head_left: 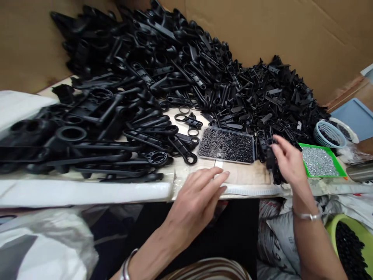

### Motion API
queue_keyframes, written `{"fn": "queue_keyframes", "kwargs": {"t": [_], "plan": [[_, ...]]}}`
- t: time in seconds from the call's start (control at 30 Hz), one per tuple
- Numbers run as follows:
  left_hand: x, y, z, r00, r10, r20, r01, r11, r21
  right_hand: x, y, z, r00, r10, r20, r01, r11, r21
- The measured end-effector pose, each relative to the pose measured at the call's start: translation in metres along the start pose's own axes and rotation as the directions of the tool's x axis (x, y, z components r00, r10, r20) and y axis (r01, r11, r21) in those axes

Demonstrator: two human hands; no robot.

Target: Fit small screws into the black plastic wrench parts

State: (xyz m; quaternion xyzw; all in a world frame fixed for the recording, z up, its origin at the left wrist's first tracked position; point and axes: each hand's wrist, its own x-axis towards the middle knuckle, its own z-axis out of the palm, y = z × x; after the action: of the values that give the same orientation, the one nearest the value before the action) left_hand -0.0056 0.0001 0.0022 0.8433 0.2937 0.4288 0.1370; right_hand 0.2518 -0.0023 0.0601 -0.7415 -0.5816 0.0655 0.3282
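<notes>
My left hand point(201, 192) rests at the table's front edge with its fingers stretched forward and nothing visible in them. Just beyond it lies a clear tray point(225, 144) full of tiny dark parts. To the right of that tray, my right hand point(287, 157) has its thumb and fingers pinched round a black plastic part point(272, 159), which is partly blurred. Long black handle-like pieces point(148, 136) lie left of the clear tray. A green tray point(338, 165) with small silvery pieces sits right of my right hand.
A large heap of black parts point(163, 50) rises against a cardboard wall point(276, 27). At the right are a light blue basket point(330, 134) and a blue lid point(354, 116). A yellow-green tub point(335, 233) stands low on the right. White plastic bags point(55, 241) hang low on the left.
</notes>
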Motion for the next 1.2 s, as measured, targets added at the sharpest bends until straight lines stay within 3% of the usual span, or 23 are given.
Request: {"fn": "queue_keyframes", "kwargs": {"t": [0.07, 0.17, 0.27, 0.37, 0.5, 0.57, 0.63, 0.7, 0.77, 0.8, 0.87, 0.93, 1.0, 1.1, 1.2], "plan": [[-0.001, -0.008, -0.012, 0.998, -0.001, -0.055, 0.007, 0.993, 0.118, 0.034, 0.001, -0.007, 0.992, -0.125, -0.012, 0.115, 0.945, -0.306], [-0.005, -0.017, -0.030, 0.995, -0.033, -0.094, 0.058, 0.959, 0.277, 0.072, -0.001, -0.004, 0.984, -0.176, 0.014, 0.147, 0.778, -0.611], [-0.011, -0.023, -0.048, 0.989, -0.094, -0.114, 0.131, 0.916, 0.380, 0.088, 0.007, 0.004, 0.974, -0.218, 0.064, 0.192, 0.641, -0.743], [-0.016, -0.030, -0.061, 0.978, -0.149, -0.143, 0.198, 0.873, 0.446, 0.090, 0.027, 0.008, 0.953, -0.297, 0.055, 0.236, 0.617, -0.751], [-0.018, -0.036, -0.063, 0.968, -0.196, -0.157, 0.247, 0.853, 0.460, 0.086, 0.038, 0.004, 0.933, -0.356, -0.061, 0.216, 0.687, -0.693], [-0.016, -0.036, -0.058, 0.968, -0.194, -0.159, 0.246, 0.859, 0.449, 0.081, 0.026, 0.005, 0.917, -0.393, -0.068, 0.267, 0.731, -0.628], [-0.013, -0.032, -0.051, 0.973, -0.180, -0.145, 0.226, 0.867, 0.443, 0.070, 0.002, 0.016, 0.888, -0.459, 0.018, 0.413, 0.781, -0.468], [-0.011, -0.027, -0.045, 0.979, -0.171, -0.115, 0.204, 0.873, 0.442, 0.054, -0.031, 0.036, 0.813, -0.564, 0.147, 0.583, 0.793, -0.178], [-0.012, -0.023, -0.041, 0.980, -0.181, -0.085, 0.199, 0.874, 0.443, 0.032, -0.064, 0.062, 0.673, -0.677, 0.298, 0.709, 0.706, 0.003], [-0.013, -0.021, -0.041, 0.978, -0.192, -0.076, 0.205, 0.872, 0.445, 0.022, -0.078, 0.075, 0.613, -0.705, 0.358, 0.754, 0.657, 0.004], [-0.016, -0.019, -0.042, 0.975, -0.210, -0.072, 0.220, 0.867, 0.446, 0.003, -0.098, 0.099, 0.558, -0.712, 0.426, 0.810, 0.578, -0.094], [-0.019, -0.018, -0.046, 0.971, -0.225, -0.085, 0.239, 0.866, 0.440, -0.009, -0.107, 0.116, 0.556, -0.708, 0.435, 0.825, 0.533, -0.187], [-0.021, -0.018, -0.050, 0.964, -0.245, -0.106, 0.267, 0.868, 0.418, -0.016, -0.107, 0.125, 0.575, -0.719, 0.391, 0.815, 0.544, -0.199], [-0.023, -0.019, -0.054, 0.952, -0.252, -0.172, 0.298, 0.889, 0.348, -0.019, -0.096, 0.121, 0.603, -0.756, 0.256, 0.781, 0.625, 0.005], [-0.024, -0.019, -0.053, 0.943, -0.220, -0.251, 0.279, 0.932, 0.233, -0.027, -0.081, 0.102, 0.610, -0.779, 0.143, 0.738, 0.625, 0.253]]}}
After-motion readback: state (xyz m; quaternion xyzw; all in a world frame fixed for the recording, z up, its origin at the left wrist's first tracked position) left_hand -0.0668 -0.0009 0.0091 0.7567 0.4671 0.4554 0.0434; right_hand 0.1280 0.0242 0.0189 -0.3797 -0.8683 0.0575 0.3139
